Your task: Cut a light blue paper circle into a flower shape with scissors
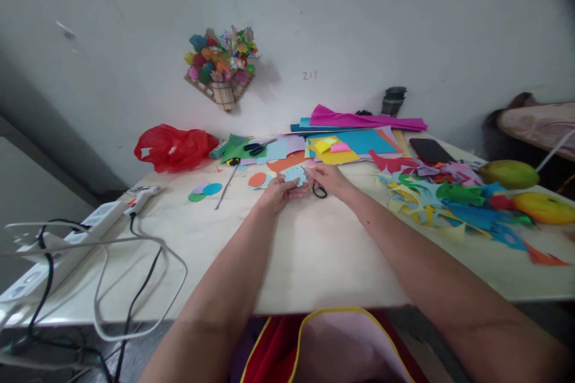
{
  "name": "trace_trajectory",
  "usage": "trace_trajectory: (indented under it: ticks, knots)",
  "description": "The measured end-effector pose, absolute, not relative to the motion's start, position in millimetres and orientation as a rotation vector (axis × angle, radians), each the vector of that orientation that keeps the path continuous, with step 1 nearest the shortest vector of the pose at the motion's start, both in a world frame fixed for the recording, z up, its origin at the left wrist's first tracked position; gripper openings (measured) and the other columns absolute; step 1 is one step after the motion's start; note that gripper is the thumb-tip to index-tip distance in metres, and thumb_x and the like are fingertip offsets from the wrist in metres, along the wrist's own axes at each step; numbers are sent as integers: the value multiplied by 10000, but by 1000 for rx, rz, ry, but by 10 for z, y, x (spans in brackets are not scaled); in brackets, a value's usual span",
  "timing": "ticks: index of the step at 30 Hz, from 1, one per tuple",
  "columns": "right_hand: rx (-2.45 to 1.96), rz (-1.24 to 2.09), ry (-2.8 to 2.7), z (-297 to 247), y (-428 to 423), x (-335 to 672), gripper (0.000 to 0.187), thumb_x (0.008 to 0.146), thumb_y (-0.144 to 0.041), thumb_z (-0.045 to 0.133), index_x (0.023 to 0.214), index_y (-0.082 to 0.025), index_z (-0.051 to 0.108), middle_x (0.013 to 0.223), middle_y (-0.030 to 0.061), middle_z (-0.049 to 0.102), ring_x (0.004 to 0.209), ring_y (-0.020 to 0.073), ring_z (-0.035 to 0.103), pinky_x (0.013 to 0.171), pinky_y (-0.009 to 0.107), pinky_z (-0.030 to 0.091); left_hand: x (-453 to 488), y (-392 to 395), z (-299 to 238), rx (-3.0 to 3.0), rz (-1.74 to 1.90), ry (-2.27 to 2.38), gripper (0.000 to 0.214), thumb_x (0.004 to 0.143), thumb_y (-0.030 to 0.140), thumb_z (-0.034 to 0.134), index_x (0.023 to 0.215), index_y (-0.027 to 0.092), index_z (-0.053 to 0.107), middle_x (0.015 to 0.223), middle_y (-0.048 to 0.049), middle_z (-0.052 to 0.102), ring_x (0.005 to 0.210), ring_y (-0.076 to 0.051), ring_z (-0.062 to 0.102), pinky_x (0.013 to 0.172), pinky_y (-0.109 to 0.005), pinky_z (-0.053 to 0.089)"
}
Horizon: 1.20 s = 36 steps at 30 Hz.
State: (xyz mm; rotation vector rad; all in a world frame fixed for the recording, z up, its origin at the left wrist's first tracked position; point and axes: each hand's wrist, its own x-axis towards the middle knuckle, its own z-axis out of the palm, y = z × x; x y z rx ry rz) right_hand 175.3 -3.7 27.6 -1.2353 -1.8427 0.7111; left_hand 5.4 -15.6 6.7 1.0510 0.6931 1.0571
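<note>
A: What fills the frame?
B: A pale surface [314, 257] stretches below a white wall [359, 24], with a person's bare forearms reaching across it.

A: And on it, the biggest items?
B: A loose heap of paper scraps [465, 212] spreads at right, blue, yellow, green and red. Sheets of coloured paper [371, 142] lie stacked along the back. A white power strip [101, 213] runs down the left edge, and a crumpled red plastic bag [175, 146] sits at the far left corner.

A: The hands?
B: The left hand [284, 192], fingers nearly closed, steadies a piece of paper from below. The right hand [327, 177] meets it at the other side, fingers bent and drawn together; what exactly they grip, one cannot tell.

A: The paper itself?
B: A small light-blue piece [293, 175], its edge uneven, is held between the hands near the middle of the surface.

A: Anything smaller?
B: An orange disc [257, 179] lies just left of the left hand. Smallest is a black loop [320, 197], like a scissors handle, just under the right hand.
</note>
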Motion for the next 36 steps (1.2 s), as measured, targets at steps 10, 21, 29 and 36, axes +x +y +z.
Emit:
trace_trajectory:
  ticks: [10,21,29,36]
  knots:
    - [-1255,452,-1909,145,-22,1651,319,797,-422,443,579,-189,465,534,-17,492,535,117,450,522,222,341,83,-139,42,1111,1027,710,145,719,140,611,849,76,622,769,-135,687,673,-207,665,614,-276,536]
    - [-1263,364,-1863,92,-1,1647,278,797,-369,444,582,-194,469,537,-10,511,541,127,464,543,222,344,73,-109,113,916,994,728,400,844,408,370,851,76,593,682,-161,669,664,-241,663,564,-304,519]
    - [-1250,336,-1847,90,6,1666,283,800,-370,443,576,-198,469,542,-8,517,540,131,465,552,227,363,48,-97,107,892,1004,696,394,818,419,387,765,85,589,654,-157,658,662,-241,661,593,-315,515]
    - [-1261,338,-1844,88,6,1670,284,800,-377,442,579,-201,466,539,-9,520,545,136,480,557,231,369,56,-79,96,889,1004,722,365,817,371,364,740,88,582,647,-162,653,653,-242,659,587,-318,511]
